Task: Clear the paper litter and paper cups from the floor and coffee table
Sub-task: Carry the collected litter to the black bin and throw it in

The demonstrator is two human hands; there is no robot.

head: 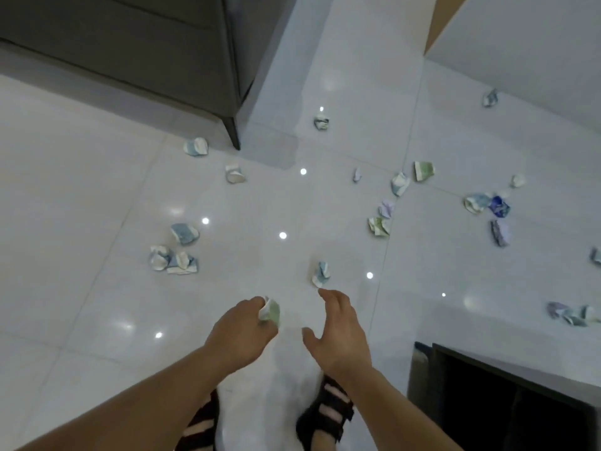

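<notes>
Barely started, tbh. The left hand (240,330) has its fingers curled round one crumpled cup (271,312). The right hand (338,327) is spread wide with nothing in it, fingertips just short of a wad (321,274) on the floor (97,190). I'd guess that's the next grab.

Everything else is down there too: a clump (175,260) off to the left, a couple by the cabinet leg (233,131), and a big scatter (377,226) on the right. That's well over a dozen bits to go. Can't make out the coffee table top from here.
</notes>
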